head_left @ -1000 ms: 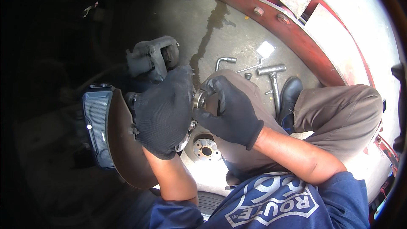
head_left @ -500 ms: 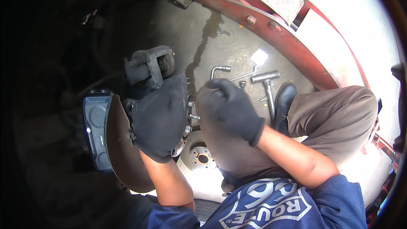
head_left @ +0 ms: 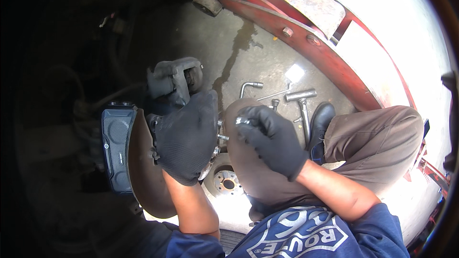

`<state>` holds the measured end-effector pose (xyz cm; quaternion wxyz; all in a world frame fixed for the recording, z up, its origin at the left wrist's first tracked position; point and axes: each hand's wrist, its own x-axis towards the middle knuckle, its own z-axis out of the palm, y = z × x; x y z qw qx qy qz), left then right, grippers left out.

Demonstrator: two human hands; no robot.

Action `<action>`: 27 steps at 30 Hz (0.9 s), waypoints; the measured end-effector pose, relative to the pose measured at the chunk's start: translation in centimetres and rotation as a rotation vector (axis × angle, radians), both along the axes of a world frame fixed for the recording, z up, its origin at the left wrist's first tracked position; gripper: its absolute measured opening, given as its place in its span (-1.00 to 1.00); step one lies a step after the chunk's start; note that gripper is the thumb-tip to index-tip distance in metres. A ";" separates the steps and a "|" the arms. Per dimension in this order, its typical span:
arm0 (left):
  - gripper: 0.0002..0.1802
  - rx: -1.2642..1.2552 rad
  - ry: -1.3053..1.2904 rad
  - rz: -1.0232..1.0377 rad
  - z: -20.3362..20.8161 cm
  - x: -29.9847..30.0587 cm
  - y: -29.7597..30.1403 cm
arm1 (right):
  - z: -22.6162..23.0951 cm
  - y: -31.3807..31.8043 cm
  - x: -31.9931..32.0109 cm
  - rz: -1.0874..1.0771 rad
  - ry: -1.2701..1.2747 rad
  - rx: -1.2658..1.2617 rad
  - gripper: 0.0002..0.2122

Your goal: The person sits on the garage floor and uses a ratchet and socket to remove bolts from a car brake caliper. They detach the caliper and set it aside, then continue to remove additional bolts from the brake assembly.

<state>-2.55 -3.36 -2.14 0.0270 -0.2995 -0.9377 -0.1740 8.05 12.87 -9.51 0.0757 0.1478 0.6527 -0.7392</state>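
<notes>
1. Right grip (head_left: 275,138): fingers curled nearly closed, shiny metal piece (head_left: 242,121) at the fingertips. Looks like a small nut; exact shape too small to tell.
2. Piece location: above the knee (head_left: 248,172), just right of the exposed stud (head_left: 223,137), apart from it.
3. Left grip (head_left: 187,136): laid over the hub (head_left: 206,168), back of the glove to camera. Fingers mostly hidden, so can't tell how far closed or what exactly they have hold of.
4. Handling, my judgement: a light fingertip pinch suits a piece this small; gloves dull the feel, so a loose hold could drop it.
5. If piece and stud get paired, line up the axes first and turn by fingers. Any binding: back off, don't force; a tilt risks crossed threads.
6. Left side should brace the hub so it doesn't rotate, fingertips clear of the stud ends.
7. Brown shield (head_left: 146,177) sits beside the left wrist; its edge could catch the glove.
8. L-shaped wrench (head_left: 249,86) and T-shaped tool (head_left: 302,98) lie on the floor (head_left: 267,67) past the knee; finger control seems enough for now.
</notes>
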 end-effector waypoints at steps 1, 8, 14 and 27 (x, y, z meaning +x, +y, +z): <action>-0.70 -0.026 -0.042 0.037 0.1 0.2 0.1 | -0.1 -0.6 -0.1 -0.048 0.135 0.123 -0.80; -0.63 -0.081 0.019 -0.021 0.4 0.0 0.2 | -1.3 -2.5 -0.5 -0.095 0.339 0.293 -0.79; -0.63 -0.017 -0.092 0.109 0.6 0.3 0.6 | -1.8 -2.6 -1.0 -0.083 0.401 0.426 -0.81; -0.70 -0.062 0.010 0.021 0.2 0.2 0.1 | -1.7 -3.6 -1.8 0.006 -0.128 0.096 -0.73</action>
